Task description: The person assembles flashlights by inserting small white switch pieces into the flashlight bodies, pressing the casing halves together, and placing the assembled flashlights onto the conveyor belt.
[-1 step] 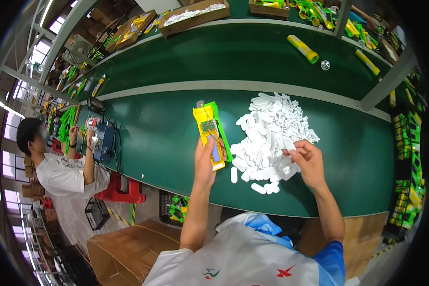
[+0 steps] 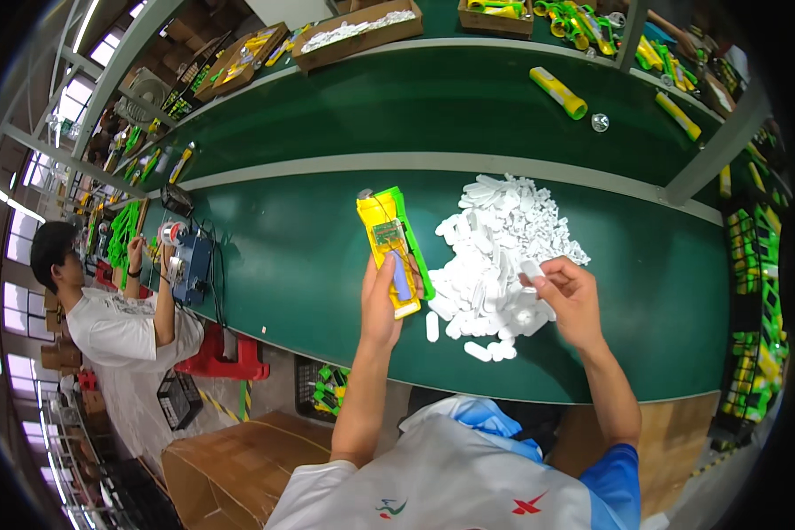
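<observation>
My left hand [image 2: 380,305] is closed around the lower end of an opened flashlight housing [image 2: 375,210]. Its yellow half faces up, showing a small green circuit board [image 2: 387,234], thin wires and a purple-blue battery cell [image 2: 403,278]. A green strip of casing [image 2: 412,240] lies along its right side. With thumb and fingertips my right hand [image 2: 572,300] pinches a flat white plastic piece [image 2: 531,268]. It is held over the right side of a heap of white plastic pieces [image 2: 490,231], some long and rounded, others smaller. One loose oval piece [image 2: 432,327] lies just right of my left hand.
Beyond a grey rail [image 2: 433,162], a yellow-green flashlight [image 2: 558,93] and a clear round part [image 2: 600,123] lie on a green surface. Cardboard trays [image 2: 358,35] stand behind. At left, a person [image 2: 128,318] sits by a blue device [image 2: 192,269]. Black crates [image 2: 751,291] line the right.
The white piece in my right fingers has shifted slightly left. My left hand and the flashlight housing stay almost in place.
</observation>
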{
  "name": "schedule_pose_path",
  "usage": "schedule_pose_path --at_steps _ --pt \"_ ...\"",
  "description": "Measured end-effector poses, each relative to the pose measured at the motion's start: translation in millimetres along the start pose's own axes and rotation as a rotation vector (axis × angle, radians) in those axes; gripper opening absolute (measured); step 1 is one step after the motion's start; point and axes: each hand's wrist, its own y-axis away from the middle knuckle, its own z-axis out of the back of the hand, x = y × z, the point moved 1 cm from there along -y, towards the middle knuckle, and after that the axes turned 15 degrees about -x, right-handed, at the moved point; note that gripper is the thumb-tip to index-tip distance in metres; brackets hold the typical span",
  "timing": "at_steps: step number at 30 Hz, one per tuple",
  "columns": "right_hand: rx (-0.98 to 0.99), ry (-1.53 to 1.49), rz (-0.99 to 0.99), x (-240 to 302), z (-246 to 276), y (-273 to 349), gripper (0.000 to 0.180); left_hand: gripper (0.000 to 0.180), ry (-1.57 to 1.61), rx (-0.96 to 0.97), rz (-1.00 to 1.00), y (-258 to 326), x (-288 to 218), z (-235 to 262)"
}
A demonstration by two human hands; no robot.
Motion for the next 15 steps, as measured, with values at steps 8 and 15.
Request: schedule_pose_path --at_steps 8,15 --pt "-0.107 -0.005 0.457 97 -62 -14 0.023 0.032 0.049 0.234 -0.079 18 -27 -108" --pt "-0.233 0.169 0.727 103 -47 -28 0.029 0.041 0.095 0.363 -0.257 20 -16 -171"
